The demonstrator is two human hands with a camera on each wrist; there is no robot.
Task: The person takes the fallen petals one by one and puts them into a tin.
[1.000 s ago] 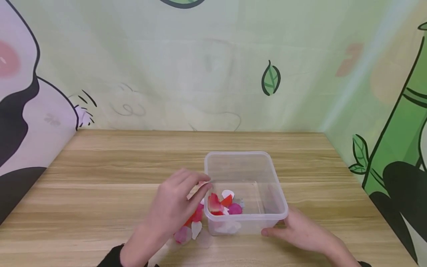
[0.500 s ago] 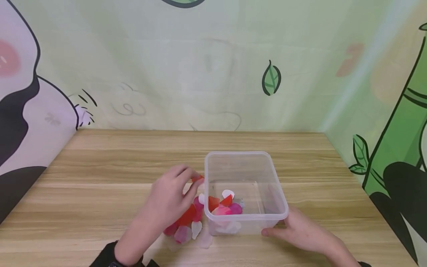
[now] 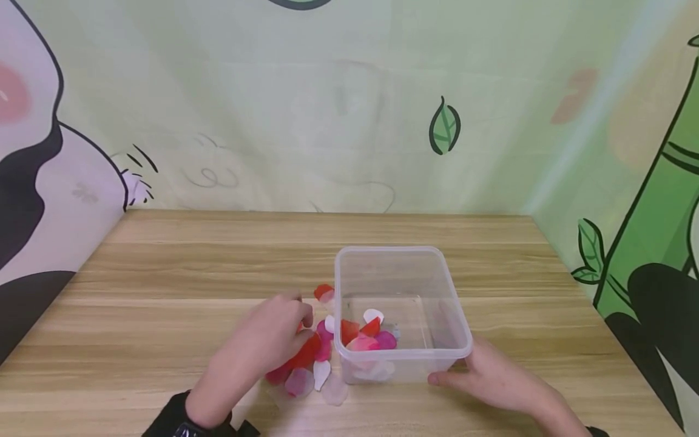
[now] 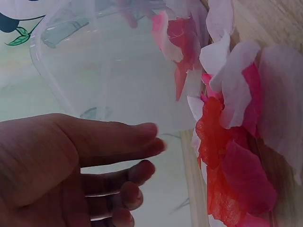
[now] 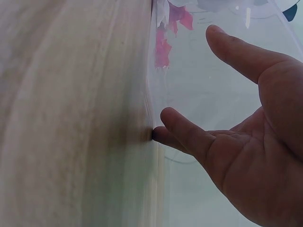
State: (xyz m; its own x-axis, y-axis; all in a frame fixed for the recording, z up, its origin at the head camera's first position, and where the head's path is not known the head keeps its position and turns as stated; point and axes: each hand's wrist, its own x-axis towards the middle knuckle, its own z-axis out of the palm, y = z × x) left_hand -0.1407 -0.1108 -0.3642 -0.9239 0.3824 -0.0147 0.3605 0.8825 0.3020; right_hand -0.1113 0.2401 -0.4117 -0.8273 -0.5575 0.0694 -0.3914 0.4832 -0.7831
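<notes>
My left hand [image 3: 273, 331] is over a loose pile of artificial flower petals [image 3: 308, 352] in red, pink and white. In the left wrist view its fingers [image 4: 142, 172] are loosely bent beside the petals, with nothing visible between thumb and fingertips. A clear plastic box [image 3: 403, 354] stands right of the pile, with several petals [image 3: 363, 344] inside at its near left. My right hand [image 3: 497, 376] rests against the box's near right corner, thumb at the front wall. The right wrist view shows its fingers [image 5: 187, 132] extended along the clear wall, low by the tabletop.
A red and pink petal [image 3: 324, 292] lies by the box's left wall, behind the main pile. One pale petal [image 3: 334, 389] lies in front. The wood-grain table [image 3: 218, 255] ends at a cartoon-printed backdrop [image 3: 273, 121].
My left hand has moved left and down from the box rim to the pile; the pale petal it pinched is out of its fingers. Petals inside the box have shifted. My right hand stays put.
</notes>
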